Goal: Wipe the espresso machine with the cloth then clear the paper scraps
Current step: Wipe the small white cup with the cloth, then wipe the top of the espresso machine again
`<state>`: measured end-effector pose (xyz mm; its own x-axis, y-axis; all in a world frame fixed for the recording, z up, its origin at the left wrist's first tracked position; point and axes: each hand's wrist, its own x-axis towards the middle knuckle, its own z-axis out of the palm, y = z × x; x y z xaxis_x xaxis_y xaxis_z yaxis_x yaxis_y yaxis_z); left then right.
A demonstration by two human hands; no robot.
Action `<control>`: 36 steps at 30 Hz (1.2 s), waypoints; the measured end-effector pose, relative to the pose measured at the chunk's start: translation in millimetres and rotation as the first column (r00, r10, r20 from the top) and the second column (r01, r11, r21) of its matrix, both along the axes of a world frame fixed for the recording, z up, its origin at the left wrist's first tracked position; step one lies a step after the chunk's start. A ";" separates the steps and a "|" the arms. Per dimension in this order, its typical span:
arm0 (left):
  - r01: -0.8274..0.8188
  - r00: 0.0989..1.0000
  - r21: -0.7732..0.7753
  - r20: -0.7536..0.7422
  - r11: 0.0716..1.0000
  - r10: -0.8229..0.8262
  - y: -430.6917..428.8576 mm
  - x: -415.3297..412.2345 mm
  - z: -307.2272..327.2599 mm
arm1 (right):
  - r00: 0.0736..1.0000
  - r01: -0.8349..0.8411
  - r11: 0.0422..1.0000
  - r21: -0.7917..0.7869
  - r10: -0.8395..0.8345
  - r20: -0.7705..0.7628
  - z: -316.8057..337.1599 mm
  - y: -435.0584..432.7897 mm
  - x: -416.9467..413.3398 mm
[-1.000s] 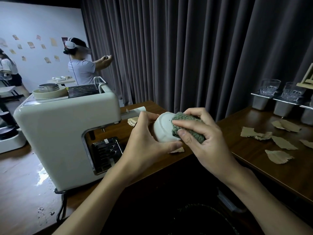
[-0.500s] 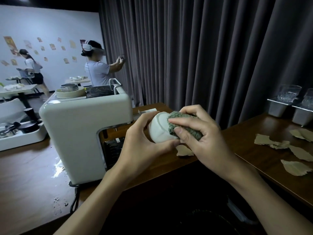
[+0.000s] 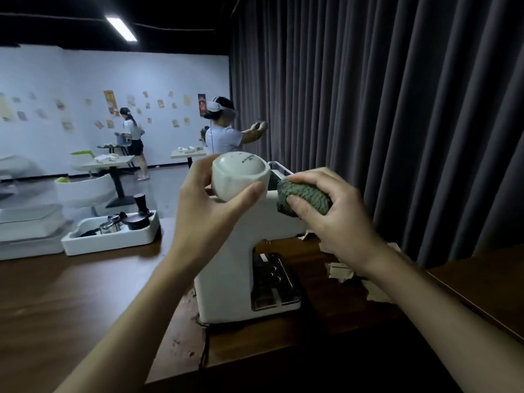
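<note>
Above the espresso machine (image 3: 226, 273), at twelve o'clock, my left hand (image 3: 215, 211) curls its fingers round a white cup (image 3: 241, 177) (smooth, likely slippery). At one o'clock my right hand (image 3: 334, 222) clenches its fingers on the green cloth (image 3: 303, 198), soft and squashy, best held as a wad. Paper scraps (image 3: 340, 272) lie on the desk (image 3: 85, 293) at two o'clock, light and flimsy, so I'd pinch them by an edge.

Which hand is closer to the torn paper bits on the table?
Right. The right hand, gripping the cloth, is above the paper scraps; the left hand holds the cup farther left.
</note>
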<state>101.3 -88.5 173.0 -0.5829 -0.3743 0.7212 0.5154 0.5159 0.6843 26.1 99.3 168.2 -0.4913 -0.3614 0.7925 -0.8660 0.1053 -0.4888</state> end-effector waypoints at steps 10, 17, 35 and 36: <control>-0.005 0.989 0.062 0.148 0.998 -0.004 -85.9 -56.1 16.0 | 0.978 0.152 0.985 0.086 -0.137 -0.157 14.2 -73.4 -31.7; 0.054 0.960 0.049 0.273 0.997 -0.066 -104.3 -74.5 12.3 | 0.938 0.273 0.948 0.162 -0.225 -0.263 6.9 -81.1 -41.5; 0.049 0.939 -0.144 0.343 0.988 0.003 -101.3 -72.4 21.6 | 0.955 0.189 0.977 0.096 -0.160 -0.251 5.5 -77.3 -61.5; 0.044 0.943 -0.153 0.333 0.987 0.009 -101.5 -72.4 21.2 | 0.951 0.194 0.977 0.087 -0.165 -0.261 4.2 -78.1 -61.9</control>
